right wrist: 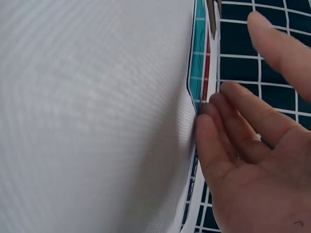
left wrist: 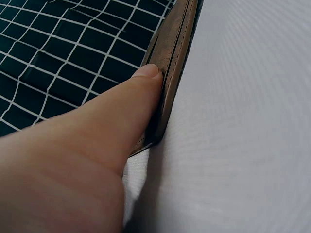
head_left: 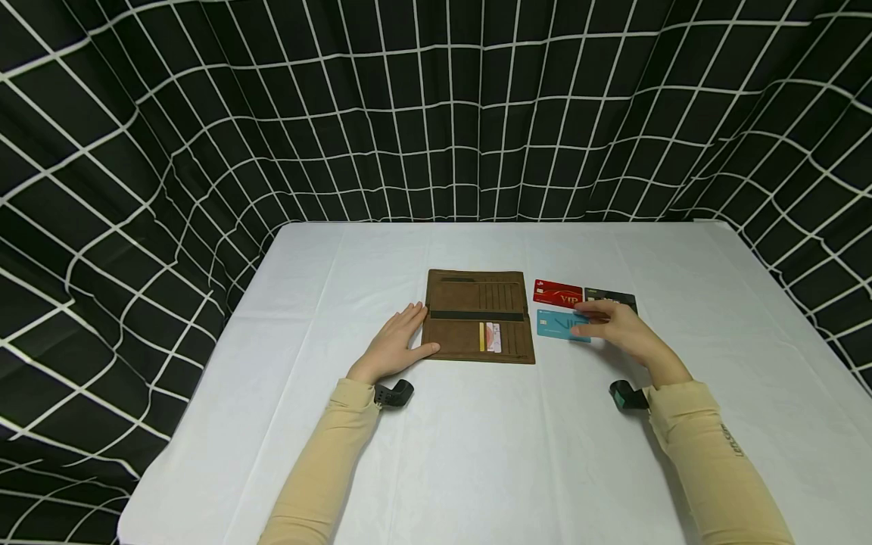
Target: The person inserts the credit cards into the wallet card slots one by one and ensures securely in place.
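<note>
A brown wallet [head_left: 446, 344] lies opened flat on the table, with a few cards [head_left: 490, 337] showing in its lower half. My left hand [head_left: 395, 344] rests on the wallet's left edge, fingers straight and thumb spread; the left wrist view has the thumb [left wrist: 146, 80] lying on the leather. Over the right end of a teal VIP card [head_left: 555, 324] is my right hand [head_left: 623, 329], thumb spread apart from the fingers. In the right wrist view the fingertips [right wrist: 206, 124] are right by the table surface, near the teal card [right wrist: 197, 63], and nothing is pinched.
Above the teal card lies a red VIP card [head_left: 557, 293], with a dark card [head_left: 611, 297] on its right, partly behind my right hand. All lie on a white-covered table [head_left: 477, 454]. A black curtain with a white grid [head_left: 477, 113] surrounds the table's far side.
</note>
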`<action>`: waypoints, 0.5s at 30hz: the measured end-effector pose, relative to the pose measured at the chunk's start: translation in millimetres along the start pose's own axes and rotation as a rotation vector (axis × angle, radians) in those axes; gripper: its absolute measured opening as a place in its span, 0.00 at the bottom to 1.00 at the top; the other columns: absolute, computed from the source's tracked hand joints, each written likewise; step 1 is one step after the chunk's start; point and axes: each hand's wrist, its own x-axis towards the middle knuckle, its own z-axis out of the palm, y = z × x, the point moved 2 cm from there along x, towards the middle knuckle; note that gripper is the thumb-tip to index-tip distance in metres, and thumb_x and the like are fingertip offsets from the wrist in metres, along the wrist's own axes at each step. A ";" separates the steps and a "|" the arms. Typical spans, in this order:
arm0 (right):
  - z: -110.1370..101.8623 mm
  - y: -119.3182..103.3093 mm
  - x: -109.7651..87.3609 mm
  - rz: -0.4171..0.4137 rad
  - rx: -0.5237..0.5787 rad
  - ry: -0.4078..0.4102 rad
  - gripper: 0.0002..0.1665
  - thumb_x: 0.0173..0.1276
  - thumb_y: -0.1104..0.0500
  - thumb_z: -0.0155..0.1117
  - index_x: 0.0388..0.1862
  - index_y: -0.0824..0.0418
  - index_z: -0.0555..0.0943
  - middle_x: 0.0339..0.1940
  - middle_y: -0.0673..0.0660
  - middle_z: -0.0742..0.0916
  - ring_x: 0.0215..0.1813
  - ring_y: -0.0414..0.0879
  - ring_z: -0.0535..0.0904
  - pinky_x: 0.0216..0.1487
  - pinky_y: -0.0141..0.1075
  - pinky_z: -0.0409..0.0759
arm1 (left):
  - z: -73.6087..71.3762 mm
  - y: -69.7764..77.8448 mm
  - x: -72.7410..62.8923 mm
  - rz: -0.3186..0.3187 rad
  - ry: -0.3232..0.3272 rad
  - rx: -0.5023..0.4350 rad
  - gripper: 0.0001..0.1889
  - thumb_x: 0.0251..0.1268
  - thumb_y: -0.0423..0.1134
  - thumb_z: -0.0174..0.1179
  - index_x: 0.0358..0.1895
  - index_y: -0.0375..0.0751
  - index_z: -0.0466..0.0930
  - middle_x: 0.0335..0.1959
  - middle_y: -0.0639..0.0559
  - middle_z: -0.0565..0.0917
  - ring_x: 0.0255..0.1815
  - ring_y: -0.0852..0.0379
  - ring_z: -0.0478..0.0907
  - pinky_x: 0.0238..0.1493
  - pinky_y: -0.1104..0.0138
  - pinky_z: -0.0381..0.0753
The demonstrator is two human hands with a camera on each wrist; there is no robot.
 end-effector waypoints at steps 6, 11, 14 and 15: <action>-0.6 2.3 0.8 0.009 -0.031 0.028 0.40 0.58 0.51 0.69 0.62 0.73 0.67 0.58 0.71 0.71 0.56 0.60 0.66 0.57 0.55 0.64 | 0.4 -0.6 0.3 0.009 0.009 -0.007 0.43 0.64 0.62 0.49 0.72 0.37 0.48 0.73 0.47 0.48 0.73 0.56 0.39 0.70 0.65 0.36; -1.2 4.5 1.3 0.010 -0.033 0.039 0.40 0.58 0.53 0.69 0.61 0.75 0.67 0.55 0.70 0.73 0.52 0.57 0.67 0.53 0.48 0.68 | -0.5 0.4 -0.7 0.016 0.016 -0.017 0.43 0.64 0.62 0.50 0.72 0.37 0.49 0.73 0.46 0.48 0.73 0.56 0.40 0.70 0.65 0.37; -1.5 4.7 1.1 0.014 -0.042 0.045 0.39 0.58 0.54 0.69 0.61 0.75 0.68 0.51 0.68 0.74 0.48 0.55 0.67 0.47 0.42 0.69 | -0.1 0.3 -1.0 0.013 0.019 -0.012 0.43 0.64 0.62 0.50 0.72 0.37 0.49 0.73 0.46 0.49 0.73 0.55 0.40 0.70 0.64 0.37; -1.5 4.6 0.9 0.017 -0.045 0.048 0.38 0.58 0.54 0.69 0.60 0.75 0.68 0.49 0.67 0.74 0.47 0.54 0.67 0.44 0.39 0.70 | 0.1 0.1 -0.9 0.014 0.021 -0.009 0.43 0.64 0.61 0.50 0.72 0.36 0.49 0.73 0.46 0.49 0.73 0.55 0.40 0.70 0.64 0.37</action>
